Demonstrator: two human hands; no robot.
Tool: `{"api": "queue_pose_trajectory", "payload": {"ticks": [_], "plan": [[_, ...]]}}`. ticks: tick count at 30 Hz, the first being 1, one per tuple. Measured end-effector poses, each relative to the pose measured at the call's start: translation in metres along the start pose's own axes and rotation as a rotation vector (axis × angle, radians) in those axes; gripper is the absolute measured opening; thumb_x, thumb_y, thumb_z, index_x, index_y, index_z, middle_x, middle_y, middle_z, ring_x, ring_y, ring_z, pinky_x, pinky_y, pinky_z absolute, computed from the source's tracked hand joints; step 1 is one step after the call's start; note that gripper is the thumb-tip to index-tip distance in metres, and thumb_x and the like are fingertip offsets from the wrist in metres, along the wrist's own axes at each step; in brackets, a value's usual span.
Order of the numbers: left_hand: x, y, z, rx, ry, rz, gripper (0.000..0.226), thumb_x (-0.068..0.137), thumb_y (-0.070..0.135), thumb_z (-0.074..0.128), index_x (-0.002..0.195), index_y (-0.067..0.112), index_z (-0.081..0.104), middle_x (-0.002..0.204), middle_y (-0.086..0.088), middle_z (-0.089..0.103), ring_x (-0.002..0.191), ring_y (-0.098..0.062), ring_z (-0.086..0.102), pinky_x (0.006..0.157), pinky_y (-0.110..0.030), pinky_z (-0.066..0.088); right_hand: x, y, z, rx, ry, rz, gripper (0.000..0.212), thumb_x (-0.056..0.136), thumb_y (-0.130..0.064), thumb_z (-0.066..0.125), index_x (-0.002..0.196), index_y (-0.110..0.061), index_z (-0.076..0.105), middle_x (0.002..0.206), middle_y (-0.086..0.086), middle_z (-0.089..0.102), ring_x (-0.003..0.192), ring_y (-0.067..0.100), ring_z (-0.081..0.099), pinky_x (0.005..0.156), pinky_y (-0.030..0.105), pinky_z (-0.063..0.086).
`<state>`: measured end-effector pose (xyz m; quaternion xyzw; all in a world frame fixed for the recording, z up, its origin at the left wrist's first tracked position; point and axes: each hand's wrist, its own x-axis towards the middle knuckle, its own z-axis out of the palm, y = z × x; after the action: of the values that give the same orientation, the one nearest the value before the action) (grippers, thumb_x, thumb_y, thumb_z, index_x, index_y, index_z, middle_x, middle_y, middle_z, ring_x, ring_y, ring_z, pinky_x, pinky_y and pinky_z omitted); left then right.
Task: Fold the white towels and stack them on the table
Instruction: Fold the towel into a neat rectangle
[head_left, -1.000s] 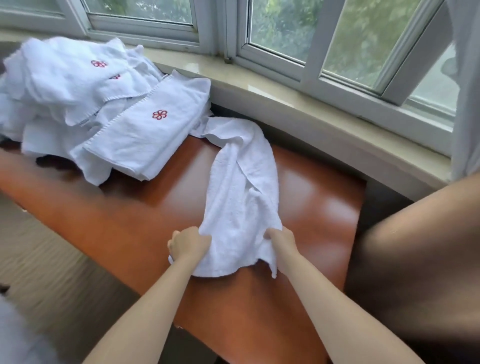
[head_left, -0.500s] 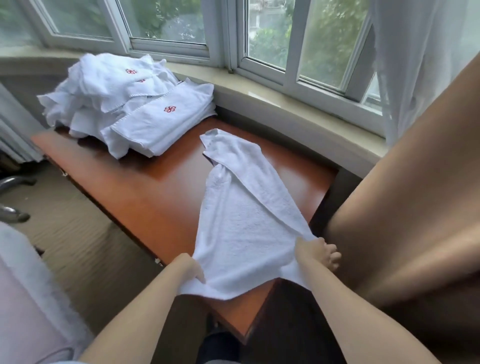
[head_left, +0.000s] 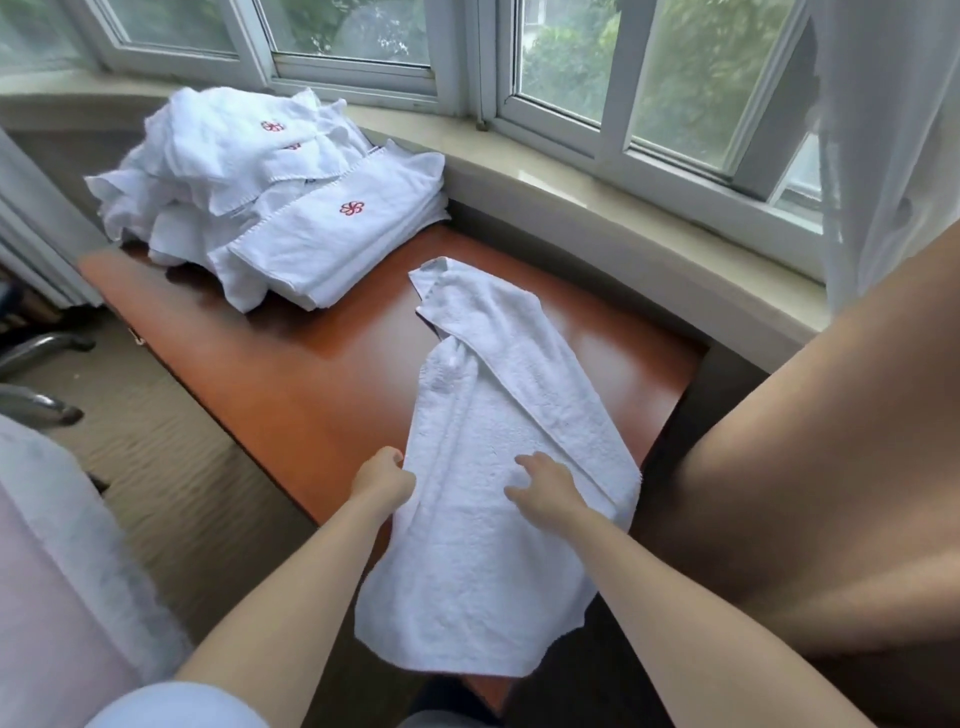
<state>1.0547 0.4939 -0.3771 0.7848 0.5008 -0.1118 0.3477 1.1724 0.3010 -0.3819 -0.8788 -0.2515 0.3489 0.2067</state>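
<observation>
A white towel lies lengthways across the reddish-brown table, its near end hanging over the front edge. Its right side is folded over along a diagonal line. My left hand pinches the towel's left edge at the table's front. My right hand rests on top of the towel with fingers spread, holding nothing. At the table's far left sits a pile of white towels with red flower marks; the one in front is folded, the ones behind are crumpled.
A pale window ledge and window frames run along the table's far side. A brown padded surface crowds the right. A white curtain hangs at upper right. Carpet and chair legs lie to the left.
The towel has slid toward me, its near end now hanging well over the table's front edge. My right hand let go of the right corner and moved left onto the towel's top.
</observation>
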Motion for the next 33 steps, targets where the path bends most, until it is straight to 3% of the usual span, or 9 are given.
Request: {"api": "queue_pose_trajectory", "payload": {"ticks": [4,9,14,17,19,23,27,30,33], "plan": [[0.046,0.024,-0.010,0.016,-0.035,0.178,0.046,0.090,0.008,0.049,0.135,0.019,0.050,0.129,-0.010,0.053,0.115,-0.026,0.054,0.092,-0.033,0.049,0.042,-0.018,-0.007,-0.208,0.022,0.000,0.060,0.097,-0.035,0.046,0.151,-0.024,0.024,0.161,-0.002,0.010,0.143,0.031,0.015,0.110,0.040,0.029],[0.092,0.066,-0.027,-0.229,-0.236,0.164,0.068,0.092,0.012,0.055,0.151,0.022,0.023,0.108,-0.011,0.064,0.062,-0.018,0.063,0.051,-0.023,0.050,0.099,-0.046,-0.020,-0.180,0.008,0.052,0.067,0.097,-0.037,0.046,0.155,-0.025,0.013,0.162,-0.003,0.000,0.142,0.030,0.022,0.113,0.040,0.028],[0.133,0.090,-0.036,-0.220,-0.357,0.189,0.069,0.091,0.010,0.055,0.149,0.017,0.018,0.076,-0.010,0.069,0.055,-0.020,0.065,0.052,-0.028,0.055,0.138,-0.072,-0.022,-0.160,0.087,0.061,0.071,0.096,-0.027,0.046,0.156,-0.024,0.008,0.161,0.002,0.013,0.140,0.030,0.029,0.110,0.040,0.031],[0.160,0.104,-0.045,-0.278,-0.210,0.179,0.058,0.091,0.009,0.046,0.147,0.014,0.032,0.090,-0.007,0.068,0.051,-0.015,0.060,0.044,-0.021,0.048,0.157,-0.087,-0.032,0.145,0.301,0.118,0.074,0.094,-0.019,0.044,0.155,-0.029,0.004,0.154,0.003,0.033,0.133,0.030,0.039,0.106,0.038,0.036],[0.181,0.115,-0.052,-0.377,-0.132,0.099,0.039,0.094,0.012,0.042,0.132,0.010,0.050,0.081,-0.008,0.066,0.046,-0.013,0.054,0.036,-0.016,0.040,0.170,-0.099,-0.042,0.422,0.433,0.137,0.079,0.096,-0.018,0.045,0.153,-0.037,-0.006,0.152,-0.004,0.036,0.125,0.024,0.048,0.098,0.034,0.041],[0.214,0.136,-0.064,-0.510,-0.129,0.007,0.033,0.094,0.012,0.040,0.124,0.016,0.053,0.076,-0.006,0.061,0.054,-0.015,0.053,0.046,-0.022,0.043,0.196,-0.120,-0.056,0.686,0.639,0.214,0.087,0.096,-0.019,0.051,0.152,-0.035,-0.014,0.151,-0.005,0.035,0.100,0.014,0.056,0.086,0.029,0.043],[0.238,0.147,-0.067,-0.480,-0.109,0.058,0.041,0.091,0.007,0.038,0.128,0.016,0.053,0.104,-0.010,0.064,0.064,-0.015,0.056,0.055,-0.025,0.048,0.223,-0.140,-0.070,1.201,0.665,0.343,0.095,0.089,-0.036,0.066,0.154,-0.030,-0.003,0.141,-0.001,0.045,0.120,0.018,0.054,0.100,0.032,0.041],[0.250,0.154,-0.066,-0.590,-0.109,-0.024,0.038,0.093,0.005,0.040,0.127,0.016,0.049,0.093,-0.011,0.066,0.060,-0.016,0.058,0.052,-0.023,0.049,0.239,-0.160,-0.083,1.592,0.418,0.455,0.043,0.085,-0.019,0.072,0.120,-0.007,0.051,0.096,0.004,0.061,0.083,0.015,0.061,0.081,0.032,0.054],[0.257,0.164,-0.066,-0.693,-0.160,-0.106,0.030,0.096,0.007,0.043,0.126,0.013,0.044,0.084,-0.014,0.070,0.054,-0.016,0.061,0.046,-0.022,0.048,0.240,-0.157,-0.115,1.918,0.415,0.387,0.004,0.093,-0.008,0.057,0.089,-0.008,0.058,0.071,0.005,0.055,0.062,0.014,0.053,0.067,0.034,0.053]]}}
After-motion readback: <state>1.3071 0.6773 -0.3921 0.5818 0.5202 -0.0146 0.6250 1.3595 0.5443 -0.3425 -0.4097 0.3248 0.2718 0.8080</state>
